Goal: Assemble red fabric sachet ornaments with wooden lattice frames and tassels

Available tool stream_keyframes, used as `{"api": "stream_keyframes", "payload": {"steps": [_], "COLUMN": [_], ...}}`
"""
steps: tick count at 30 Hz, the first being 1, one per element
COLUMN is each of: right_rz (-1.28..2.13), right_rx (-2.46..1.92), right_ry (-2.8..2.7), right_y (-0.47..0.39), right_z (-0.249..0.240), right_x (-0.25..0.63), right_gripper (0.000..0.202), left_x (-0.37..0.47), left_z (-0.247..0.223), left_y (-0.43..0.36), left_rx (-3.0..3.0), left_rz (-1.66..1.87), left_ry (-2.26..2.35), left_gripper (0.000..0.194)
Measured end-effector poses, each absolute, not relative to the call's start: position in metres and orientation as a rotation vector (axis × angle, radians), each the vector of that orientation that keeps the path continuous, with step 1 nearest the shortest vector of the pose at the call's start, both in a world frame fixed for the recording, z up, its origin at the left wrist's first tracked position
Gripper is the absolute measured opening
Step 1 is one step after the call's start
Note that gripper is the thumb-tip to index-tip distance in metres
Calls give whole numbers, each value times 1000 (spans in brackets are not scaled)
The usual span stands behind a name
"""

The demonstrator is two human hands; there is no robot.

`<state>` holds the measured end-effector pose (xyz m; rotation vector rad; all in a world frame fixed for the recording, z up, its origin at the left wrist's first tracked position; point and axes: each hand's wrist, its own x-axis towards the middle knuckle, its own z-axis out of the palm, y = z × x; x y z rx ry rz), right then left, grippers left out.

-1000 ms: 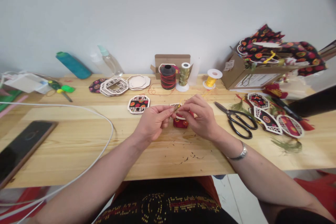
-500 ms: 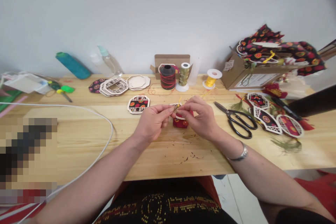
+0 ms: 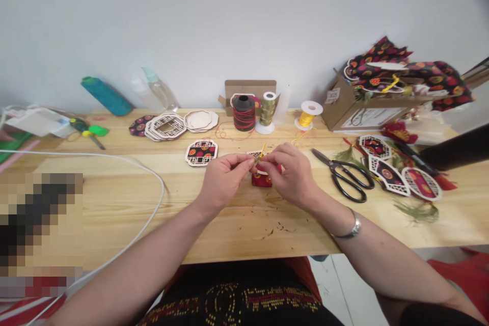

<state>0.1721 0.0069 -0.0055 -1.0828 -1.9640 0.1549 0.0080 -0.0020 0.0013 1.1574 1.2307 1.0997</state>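
Note:
My left hand (image 3: 224,179) and my right hand (image 3: 293,172) meet over the middle of the table, thumbs and forefingers pinched close together. Between the fingertips is a thin yellow cord (image 3: 263,150), whose end sticks up; the rest is hidden by the fingers. Just beneath lies a piece of red patterned fabric (image 3: 261,180), with part of a pale lattice frame showing behind the fingers. To the left of my left hand rests a fabric ornament in a white lattice frame (image 3: 201,153). Black-handled scissors (image 3: 346,175) lie open to the right of my right hand.
Behind the hands stand a red-and-black thread spool (image 3: 244,113), a gold thread spool (image 3: 268,112) and a yellow cord spool (image 3: 308,114). Lattice frames (image 3: 166,126) are stacked at back left. Finished-looking ornaments (image 3: 388,175) and a full cardboard box (image 3: 372,109) occupy the right. A white cable (image 3: 162,183) crosses the left.
Both hands stay in nearly the same place, with the fingertips shifted slightly. The yellow cord end now stands more upright and shows more clearly.

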Motion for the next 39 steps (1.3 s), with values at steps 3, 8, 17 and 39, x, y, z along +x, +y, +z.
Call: {"api": "stream_keyframes", "payload": {"steps": [3, 8, 17, 39], "right_rz": [-32, -259, -369, -346], "right_rx": [-1075, -1074, -1064, -1057], "right_ry": [-2027, -2062, -2100, -2132], "right_y": [4, -2, -5, -5], "right_z": [-5, -2, 0, 0], "right_x": [171, 169, 168, 168], "right_gripper": [15, 20, 19, 23], "left_x": [9, 11, 13, 12], "left_z": [4, 8, 11, 3], "left_y": [-3, -5, -8, -10], "left_rx": [1205, 1255, 1324, 1587], "left_rz": [1107, 1124, 1152, 1168], "left_ry": [1295, 1360, 1407, 1417], "left_gripper": [13, 12, 10, 14]}}
